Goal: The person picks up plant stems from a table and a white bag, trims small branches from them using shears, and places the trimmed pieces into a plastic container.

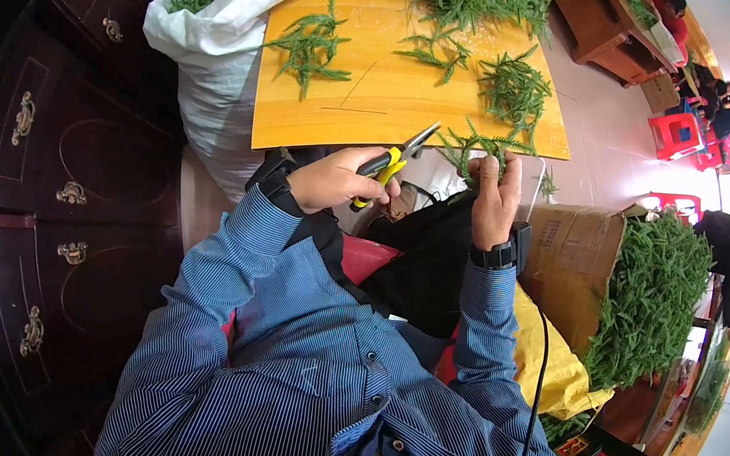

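Yellow-handled metal pliers (395, 160), one pair, sit gripped in the left hand (336, 179), jaws parted; the right hand (496, 196) pinches one green needle-leaved sprig (475, 143) just beside them; four loose sprigs lie beyond on the pale wooden tabletop (386, 102); two white sacks (222, 63) flank it.

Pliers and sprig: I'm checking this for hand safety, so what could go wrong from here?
1. The pliers in the left hand point their tips toward the right hand; a slip might nick its fingers.
2. The green sprig is held above the lap, so cut bits may fall there rather than onto the wooden board.
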Action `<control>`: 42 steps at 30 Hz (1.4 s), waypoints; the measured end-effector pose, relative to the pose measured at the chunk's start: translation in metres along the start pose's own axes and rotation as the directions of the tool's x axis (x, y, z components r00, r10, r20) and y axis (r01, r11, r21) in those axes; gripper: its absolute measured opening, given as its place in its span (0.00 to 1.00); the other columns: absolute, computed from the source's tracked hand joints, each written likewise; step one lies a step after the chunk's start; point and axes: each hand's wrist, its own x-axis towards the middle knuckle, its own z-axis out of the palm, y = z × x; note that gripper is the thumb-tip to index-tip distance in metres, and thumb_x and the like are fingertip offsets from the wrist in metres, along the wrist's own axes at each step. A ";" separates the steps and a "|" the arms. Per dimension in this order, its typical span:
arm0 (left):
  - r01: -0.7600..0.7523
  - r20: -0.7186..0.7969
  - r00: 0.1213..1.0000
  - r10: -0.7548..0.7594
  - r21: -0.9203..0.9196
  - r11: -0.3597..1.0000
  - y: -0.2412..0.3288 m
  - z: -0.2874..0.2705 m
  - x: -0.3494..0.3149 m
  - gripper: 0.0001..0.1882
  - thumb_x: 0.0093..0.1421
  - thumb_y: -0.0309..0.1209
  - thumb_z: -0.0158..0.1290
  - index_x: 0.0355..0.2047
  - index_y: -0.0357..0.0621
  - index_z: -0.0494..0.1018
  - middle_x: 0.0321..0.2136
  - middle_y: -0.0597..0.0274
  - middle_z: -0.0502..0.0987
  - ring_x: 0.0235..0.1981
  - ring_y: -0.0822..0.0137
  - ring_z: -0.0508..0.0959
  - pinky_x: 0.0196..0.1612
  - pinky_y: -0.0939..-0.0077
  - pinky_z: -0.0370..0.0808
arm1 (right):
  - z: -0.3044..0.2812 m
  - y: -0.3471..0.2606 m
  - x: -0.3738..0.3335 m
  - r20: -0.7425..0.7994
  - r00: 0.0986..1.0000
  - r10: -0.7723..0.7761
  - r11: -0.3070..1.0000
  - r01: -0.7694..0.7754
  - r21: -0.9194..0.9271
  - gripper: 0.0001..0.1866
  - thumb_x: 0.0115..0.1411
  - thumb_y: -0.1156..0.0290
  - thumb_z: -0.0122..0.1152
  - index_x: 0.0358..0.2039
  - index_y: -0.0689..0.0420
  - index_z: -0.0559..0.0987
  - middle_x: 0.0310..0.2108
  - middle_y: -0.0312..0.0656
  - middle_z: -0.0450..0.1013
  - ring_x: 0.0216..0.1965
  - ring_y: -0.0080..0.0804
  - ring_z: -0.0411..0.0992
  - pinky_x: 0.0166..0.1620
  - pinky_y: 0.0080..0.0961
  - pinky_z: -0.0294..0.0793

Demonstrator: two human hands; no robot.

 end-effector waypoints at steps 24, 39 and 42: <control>0.056 -0.148 0.987 -0.063 -0.052 0.997 -0.007 0.013 0.005 0.24 0.59 0.22 0.50 0.56 0.35 0.62 0.38 0.62 0.74 0.34 0.75 0.74 0.34 0.82 0.73 | 0.006 0.000 -0.005 0.343 0.937 0.072 0.987 -0.018 -0.158 0.08 0.67 0.69 0.53 0.38 0.63 0.72 0.28 0.37 0.74 0.31 0.21 0.71 0.38 0.20 0.71; -0.039 -0.143 0.989 0.044 0.039 0.998 -0.018 0.015 0.012 0.16 0.54 0.23 0.52 0.44 0.37 0.68 0.33 0.64 0.75 0.31 0.75 0.75 0.31 0.80 0.73 | 0.007 -0.013 -0.004 0.341 0.903 0.261 0.938 -0.320 0.130 0.17 0.68 0.61 0.51 0.35 0.65 0.77 0.28 0.40 0.76 0.32 0.24 0.72 0.42 0.23 0.70; -0.009 -0.144 0.990 0.008 -0.008 1.000 -0.015 0.018 0.012 0.16 0.53 0.23 0.52 0.43 0.36 0.69 0.33 0.64 0.75 0.31 0.75 0.75 0.31 0.80 0.73 | 0.001 -0.001 -0.001 0.396 0.888 0.234 0.946 -0.302 0.118 0.18 0.68 0.62 0.51 0.32 0.65 0.77 0.25 0.39 0.75 0.31 0.24 0.71 0.40 0.22 0.69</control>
